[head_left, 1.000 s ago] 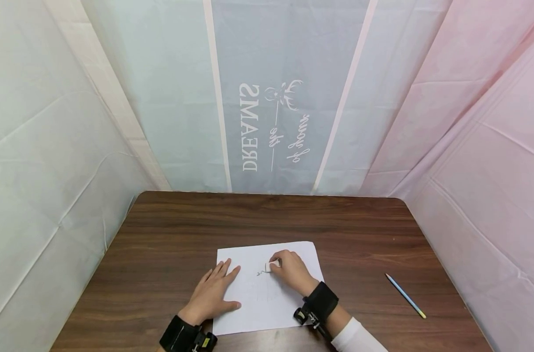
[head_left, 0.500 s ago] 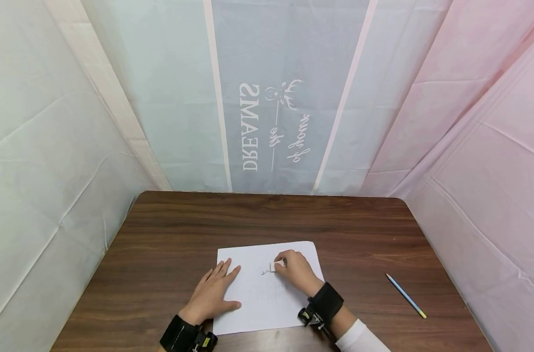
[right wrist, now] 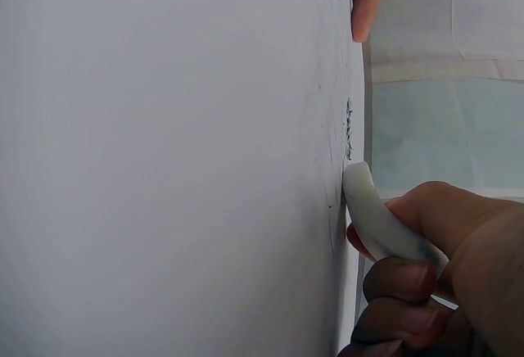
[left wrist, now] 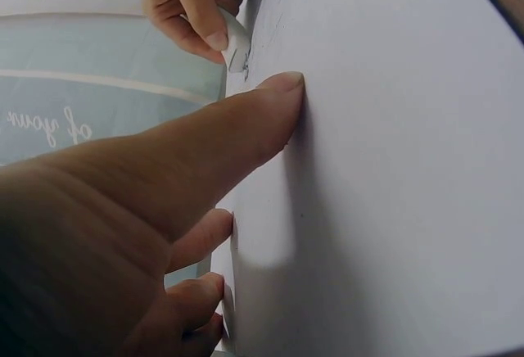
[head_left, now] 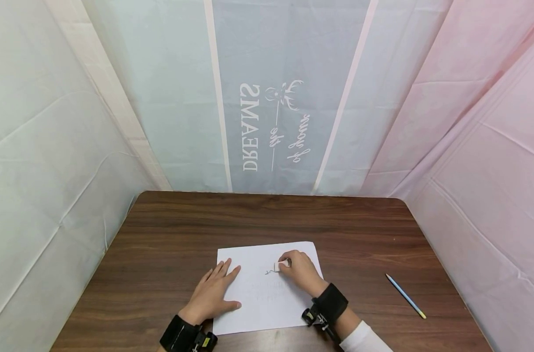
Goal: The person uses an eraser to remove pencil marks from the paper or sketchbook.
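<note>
A white sheet of paper (head_left: pixel 267 310) lies on the wooden table. My left hand (head_left: pixel 210 293) rests on its left side with fingers and thumb spread. On the upper right part of the sheet, my right hand (head_left: pixel 301 271) pinches a white eraser (right wrist: pixel 372 214) between thumb and fingers. The eraser's tip is pressed to the paper and its body bends, as the right wrist view shows. Dark squiggly bits (right wrist: pixel 350 128) sit just left of the tip. Faint grey marks (head_left: pixel 267 292) show lower on the sheet. The fingers hide the eraser's rear part.
A light blue pencil (head_left: pixel 405 296) with a yellow end lies on the table (head_left: pixel 359 234) to the right of the paper. Fabric curtains (head_left: pixel 183 98) hang behind the table's far edge and along both sides. Each wrist wears a black strap (head_left: pixel 330 302) with a small camera.
My right hand has slid slightly right across the sheet with the eraser. The dark squiggly bits beside it also appear further right. My left hand has stayed still.
</note>
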`<state>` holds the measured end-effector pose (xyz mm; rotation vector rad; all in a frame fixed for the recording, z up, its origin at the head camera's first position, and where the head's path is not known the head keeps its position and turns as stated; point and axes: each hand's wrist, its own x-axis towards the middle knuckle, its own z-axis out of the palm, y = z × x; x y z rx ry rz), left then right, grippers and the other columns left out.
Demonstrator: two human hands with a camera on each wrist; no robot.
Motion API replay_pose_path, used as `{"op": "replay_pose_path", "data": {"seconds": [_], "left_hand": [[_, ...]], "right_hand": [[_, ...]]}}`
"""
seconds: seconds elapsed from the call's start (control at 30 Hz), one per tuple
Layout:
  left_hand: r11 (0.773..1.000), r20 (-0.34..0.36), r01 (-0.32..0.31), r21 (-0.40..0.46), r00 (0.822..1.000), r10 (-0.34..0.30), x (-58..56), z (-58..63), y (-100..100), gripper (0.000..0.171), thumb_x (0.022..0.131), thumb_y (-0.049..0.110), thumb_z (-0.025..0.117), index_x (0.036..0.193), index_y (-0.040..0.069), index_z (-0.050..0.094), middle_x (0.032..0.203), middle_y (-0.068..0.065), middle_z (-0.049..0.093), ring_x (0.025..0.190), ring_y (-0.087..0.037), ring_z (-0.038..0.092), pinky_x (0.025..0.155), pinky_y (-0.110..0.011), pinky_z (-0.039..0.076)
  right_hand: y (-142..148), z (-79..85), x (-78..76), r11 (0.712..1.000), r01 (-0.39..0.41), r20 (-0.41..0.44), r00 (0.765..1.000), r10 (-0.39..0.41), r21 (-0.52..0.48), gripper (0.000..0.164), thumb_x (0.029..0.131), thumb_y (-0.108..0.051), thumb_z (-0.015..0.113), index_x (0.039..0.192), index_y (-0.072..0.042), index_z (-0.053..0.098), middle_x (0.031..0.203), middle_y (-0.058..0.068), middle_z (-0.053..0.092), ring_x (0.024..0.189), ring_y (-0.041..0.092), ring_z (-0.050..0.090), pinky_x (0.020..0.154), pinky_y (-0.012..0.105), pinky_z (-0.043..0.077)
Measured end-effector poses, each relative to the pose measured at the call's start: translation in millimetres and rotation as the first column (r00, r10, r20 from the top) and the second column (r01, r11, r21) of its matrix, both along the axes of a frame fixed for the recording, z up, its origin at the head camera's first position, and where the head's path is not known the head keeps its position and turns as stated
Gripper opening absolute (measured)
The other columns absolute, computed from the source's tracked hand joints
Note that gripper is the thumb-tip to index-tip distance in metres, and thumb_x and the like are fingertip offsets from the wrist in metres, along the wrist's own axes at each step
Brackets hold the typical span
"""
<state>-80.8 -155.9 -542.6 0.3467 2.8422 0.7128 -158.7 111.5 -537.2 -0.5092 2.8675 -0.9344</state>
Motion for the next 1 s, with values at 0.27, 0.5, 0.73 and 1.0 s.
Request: {"op": "replay_pose_path", "data": {"seconds": [0.27,0.5,0.73,1.0], "left_hand": [[1.000,0.005,0.005,-0.008,1.000,-0.005,0.3,1.4,-1,0.090,0.076,0.044,0.086,0.151,0.013,0.048,0.164,-0.019,0.033,0.152,-0.042,0.031,0.120,-0.065,0.026],[1.000,0.000,0.009,-0.008,1.000,-0.009,0.1,1.8,-1,0.090,0.076,0.043,0.087,0.151,0.013,0.048,0.164,-0.019,0.033,0.152,-0.041,0.031,0.120,-0.065,0.027],[1.000,0.006,0.007,-0.014,1.000,-0.007,-0.2,-1.4,-1,0.090,0.076,0.043,0.087,0.151,0.014,0.048,0.164,-0.019,0.033,0.153,-0.041,0.030,0.120,-0.065,0.027],[1.000,0.010,0.014,-0.014,1.000,-0.014,-0.7,-0.5,0,0.090,0.076,0.043,0.086,0.152,0.014,0.048,0.164,-0.019,0.033,0.152,-0.041,0.030,0.120,-0.065,0.027]], "right_hand": [[5,1.3,1.1,1.000,0.021,0.003,1.000,-0.021,0.007,0.009,0.089,-0.011,0.071,0.094,-0.009,0.079,0.079,-0.002,0.069,0.061,0.008,0.043,0.057,0.021,0.035],[9,2.6,1.6,0.999,0.037,-0.005,0.999,-0.037,0.001,0.008,0.088,-0.010,0.072,0.092,-0.009,0.079,0.070,-0.005,0.062,0.057,0.007,0.040,0.054,0.020,0.032],[14,0.8,1.9,0.999,0.054,-0.021,0.998,-0.053,0.006,0.008,0.088,-0.009,0.072,0.091,-0.009,0.079,0.082,0.000,0.072,0.062,0.007,0.044,0.059,0.021,0.036],[21,-0.3,2.5,0.998,0.066,0.003,0.998,-0.066,-0.015,0.008,0.088,-0.008,0.071,0.091,-0.009,0.079,0.068,-0.006,0.059,0.054,0.006,0.037,0.052,0.020,0.030]]}}
